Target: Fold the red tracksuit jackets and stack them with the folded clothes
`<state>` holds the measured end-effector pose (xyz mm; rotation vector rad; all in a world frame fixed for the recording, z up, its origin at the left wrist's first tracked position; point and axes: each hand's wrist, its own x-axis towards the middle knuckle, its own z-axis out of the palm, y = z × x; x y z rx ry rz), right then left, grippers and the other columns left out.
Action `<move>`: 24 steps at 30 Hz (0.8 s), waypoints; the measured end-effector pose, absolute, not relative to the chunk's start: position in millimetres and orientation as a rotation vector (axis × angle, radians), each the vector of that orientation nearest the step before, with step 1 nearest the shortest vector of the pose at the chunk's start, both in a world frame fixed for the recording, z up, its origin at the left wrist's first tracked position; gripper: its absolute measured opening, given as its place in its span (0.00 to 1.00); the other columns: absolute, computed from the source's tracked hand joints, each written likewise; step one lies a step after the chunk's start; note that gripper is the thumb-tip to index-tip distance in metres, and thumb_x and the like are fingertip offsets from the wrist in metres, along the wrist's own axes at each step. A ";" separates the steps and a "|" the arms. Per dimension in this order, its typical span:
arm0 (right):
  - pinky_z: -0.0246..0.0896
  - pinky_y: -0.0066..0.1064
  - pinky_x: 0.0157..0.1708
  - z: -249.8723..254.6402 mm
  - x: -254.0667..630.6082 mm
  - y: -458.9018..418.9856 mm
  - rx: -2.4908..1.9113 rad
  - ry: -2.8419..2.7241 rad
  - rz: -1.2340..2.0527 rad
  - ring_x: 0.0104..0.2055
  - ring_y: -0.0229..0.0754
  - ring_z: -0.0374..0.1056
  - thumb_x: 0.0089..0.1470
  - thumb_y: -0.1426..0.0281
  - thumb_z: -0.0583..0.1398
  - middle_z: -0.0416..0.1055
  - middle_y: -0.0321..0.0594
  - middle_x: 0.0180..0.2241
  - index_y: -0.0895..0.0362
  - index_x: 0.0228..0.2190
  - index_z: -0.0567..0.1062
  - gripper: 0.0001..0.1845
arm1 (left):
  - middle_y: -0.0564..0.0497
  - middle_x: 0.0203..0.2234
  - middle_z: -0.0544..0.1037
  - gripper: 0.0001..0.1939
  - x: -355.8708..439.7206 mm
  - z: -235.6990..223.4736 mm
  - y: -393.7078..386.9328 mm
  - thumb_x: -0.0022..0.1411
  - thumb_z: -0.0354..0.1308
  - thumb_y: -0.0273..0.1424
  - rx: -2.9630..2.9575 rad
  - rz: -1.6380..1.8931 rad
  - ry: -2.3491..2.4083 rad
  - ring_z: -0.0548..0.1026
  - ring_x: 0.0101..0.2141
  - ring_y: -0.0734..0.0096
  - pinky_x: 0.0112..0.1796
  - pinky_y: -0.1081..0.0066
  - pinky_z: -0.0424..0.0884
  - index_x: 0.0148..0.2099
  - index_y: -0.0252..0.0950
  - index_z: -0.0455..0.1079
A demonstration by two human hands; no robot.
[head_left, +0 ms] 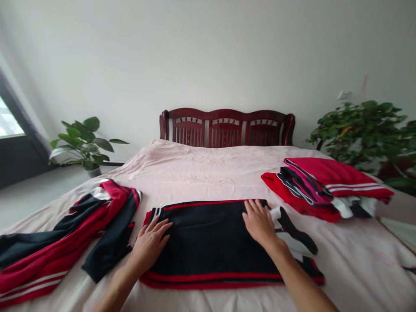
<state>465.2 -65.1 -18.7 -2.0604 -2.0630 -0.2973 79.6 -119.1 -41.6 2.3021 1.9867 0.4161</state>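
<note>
A folded navy jacket (208, 242) with red trim lies flat on the bed in front of me, and white and dark fabric sticks out from its right end. My left hand (149, 242) rests on its left end near the white stripes, fingers spread. Toward the far right corner, my right hand (259, 221) presses on the cloth with its fingers stretched out. Neither hand grips anything. To the left sprawls a loose red and navy jacket (97, 216), unfolded, its sleeves spread.
A stack of folded red clothes (344, 177) sits at the right on the pink bedsheet (201, 169). Behind is a dark wooden headboard (224, 125). Potted plants stand on both sides, a smaller plant (84, 141) left and a bushy plant (364, 130) right.
</note>
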 end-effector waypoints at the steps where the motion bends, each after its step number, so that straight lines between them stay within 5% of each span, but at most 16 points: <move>1: 0.40 0.53 0.66 -17.6 447.3 -68.0 -1.958 -2.131 -0.256 0.70 0.55 0.44 0.64 0.65 0.48 0.55 0.49 0.67 0.61 0.65 0.61 0.30 | 0.55 0.63 0.69 0.22 79.7 -41.3 -119.7 0.67 0.49 0.36 2.295 0.455 1.967 0.55 0.67 0.53 0.62 0.45 0.55 0.61 0.51 0.69; 6: 0.40 0.49 0.68 -33.1 388.8 -79.8 -1.614 -2.434 -0.060 0.71 0.51 0.45 0.65 0.61 0.50 0.51 0.44 0.69 0.54 0.66 0.59 0.30 | 0.53 0.55 0.77 0.19 73.5 -39.8 -122.6 0.67 0.49 0.39 2.144 0.773 1.806 0.64 0.64 0.54 0.64 0.47 0.53 0.54 0.48 0.75; 13: 0.42 0.49 0.67 -54.4 385.9 -78.3 -1.606 -2.436 0.003 0.70 0.51 0.49 0.65 0.62 0.51 0.54 0.45 0.68 0.53 0.64 0.63 0.28 | 0.42 0.48 0.81 0.24 21.9 -41.5 -123.5 0.59 0.55 0.43 1.221 1.531 1.706 0.78 0.50 0.56 0.53 0.60 0.71 0.52 0.34 0.74; 17: 0.43 0.48 0.67 -54.8 386.6 -77.3 -1.603 -2.404 0.000 0.69 0.50 0.51 0.64 0.63 0.52 0.56 0.44 0.67 0.52 0.63 0.64 0.28 | 0.39 0.50 0.80 0.32 2.4 -46.4 -122.7 0.54 0.57 0.48 1.137 1.365 1.731 0.78 0.50 0.54 0.51 0.60 0.72 0.54 0.32 0.72; 24: 0.45 0.48 0.67 -55.9 386.8 -76.6 -1.590 -2.378 0.006 0.68 0.49 0.53 0.64 0.63 0.52 0.58 0.42 0.66 0.54 0.62 0.66 0.27 | 0.33 0.59 0.71 0.45 22.4 -50.8 -115.0 0.49 0.55 0.56 1.486 0.922 2.081 0.66 0.61 0.46 0.60 0.58 0.60 0.60 0.29 0.65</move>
